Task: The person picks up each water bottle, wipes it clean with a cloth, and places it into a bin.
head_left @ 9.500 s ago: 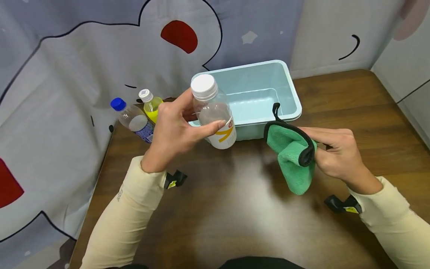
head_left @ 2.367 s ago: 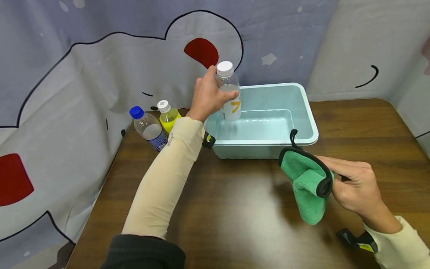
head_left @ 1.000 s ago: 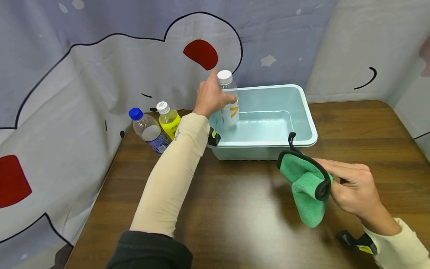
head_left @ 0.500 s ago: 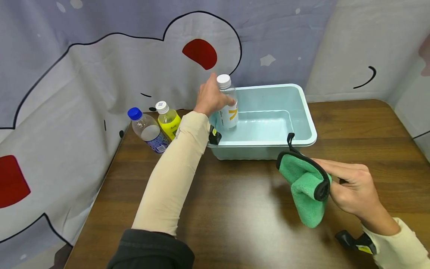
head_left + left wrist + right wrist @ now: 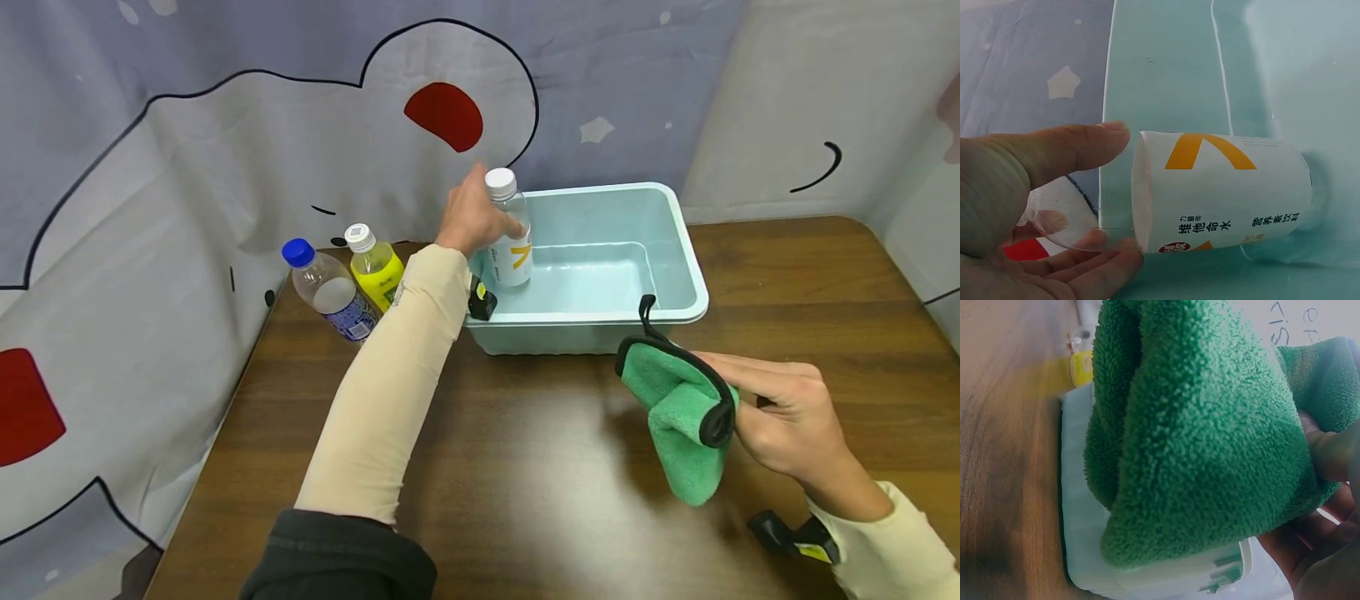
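Note:
A clear plastic bottle (image 5: 510,254) with a white cap and a white and orange label stands inside the pale blue bin (image 5: 592,318), at its left end. My left hand (image 5: 474,217) holds it around the shoulder. In the left wrist view the thumb lies near the label's top edge and the fingers (image 5: 1100,275) show on the other side, partly through the clear plastic. My right hand (image 5: 787,417) pinches a green cloth (image 5: 678,425) with black edging, in front of the bin's right side. That cloth (image 5: 1210,444) fills much of the right wrist view.
Left of the bin stand a blue-capped bottle (image 5: 330,292) with a purple-blue label and a white-capped bottle (image 5: 377,271) with a yellow label. The wooden table (image 5: 540,467) meets a patterned curtain (image 5: 225,183) at the back and left.
The left hand has carried the bottle from above the table over and down into the left end of the bin. The right hand keeps the cloth in almost the same place.

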A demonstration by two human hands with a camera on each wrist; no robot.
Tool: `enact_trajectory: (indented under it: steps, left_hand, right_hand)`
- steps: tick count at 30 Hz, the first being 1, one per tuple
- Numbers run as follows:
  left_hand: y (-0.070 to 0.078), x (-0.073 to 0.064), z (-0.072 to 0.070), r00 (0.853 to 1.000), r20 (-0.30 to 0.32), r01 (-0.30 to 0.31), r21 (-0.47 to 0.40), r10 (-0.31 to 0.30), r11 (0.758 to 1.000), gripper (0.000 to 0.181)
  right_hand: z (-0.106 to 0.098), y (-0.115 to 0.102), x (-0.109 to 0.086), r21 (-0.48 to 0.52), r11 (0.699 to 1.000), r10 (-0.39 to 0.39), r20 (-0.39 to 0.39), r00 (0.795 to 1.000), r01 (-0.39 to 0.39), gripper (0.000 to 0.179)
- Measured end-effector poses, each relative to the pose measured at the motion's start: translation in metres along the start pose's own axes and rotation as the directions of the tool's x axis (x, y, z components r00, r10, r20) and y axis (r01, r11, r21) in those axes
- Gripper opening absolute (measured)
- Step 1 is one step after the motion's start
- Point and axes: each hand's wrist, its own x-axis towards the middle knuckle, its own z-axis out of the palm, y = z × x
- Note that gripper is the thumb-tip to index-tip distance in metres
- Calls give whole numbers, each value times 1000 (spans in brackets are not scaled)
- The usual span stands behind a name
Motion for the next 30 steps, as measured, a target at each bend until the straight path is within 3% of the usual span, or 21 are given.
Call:
enact_trajectory:
  steps: [14,30]
  left_hand:
    - [-3,-2,-1,996,64,64,-12,-63,998,84]
    - [-6,1,2,986,112,120,14,-121,993,89]
  right_hand:
    - [0,3,-1,7,1000,9,6,1000,-9,35]
    - [0,3,0,14,1000,9,15,1000,-9,25]
